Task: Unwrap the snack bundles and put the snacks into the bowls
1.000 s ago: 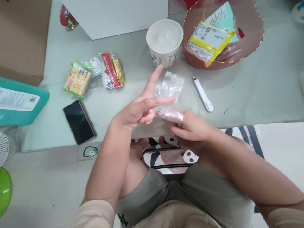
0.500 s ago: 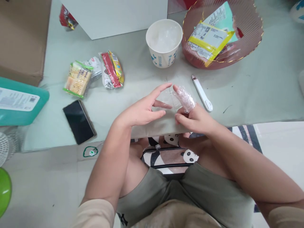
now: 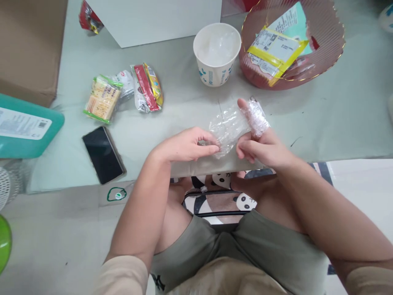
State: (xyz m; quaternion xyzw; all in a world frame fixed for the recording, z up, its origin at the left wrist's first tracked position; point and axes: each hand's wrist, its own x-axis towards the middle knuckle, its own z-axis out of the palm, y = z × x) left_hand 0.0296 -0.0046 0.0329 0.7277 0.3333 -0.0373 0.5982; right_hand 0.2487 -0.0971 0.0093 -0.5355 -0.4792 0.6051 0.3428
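Note:
A sheet of clear plastic film [image 3: 229, 127] stretches between my two hands above the table. My left hand [image 3: 190, 144] pinches its near-left edge between thumb and fingers. On my right hand [image 3: 260, 143], more of the crinkled film is wound in a thick band about the outstretched finger area. One fingertip pokes out beyond the band, while the thumb and other fingers curl in. Exactly which fingers the band encloses I cannot tell. The white cutter seen earlier on the table is mostly hidden behind the right hand and film.
Beyond my hands stand a paper cup [image 3: 217, 73] with clear plastic inside and a pink bowl [image 3: 330, 53] of packets. Leftward lie wrapped biscuits [image 3: 102, 98], a red-striped packet [image 3: 146, 88], a phone [image 3: 103, 155] and a teal container [image 3: 55, 123]. A white box [image 3: 166, 18] is behind.
My left hand has closed from spread fingers to a pinch on the film. My right hand has moved right and slightly away, drawing the film out between the hands and covering the cutter.

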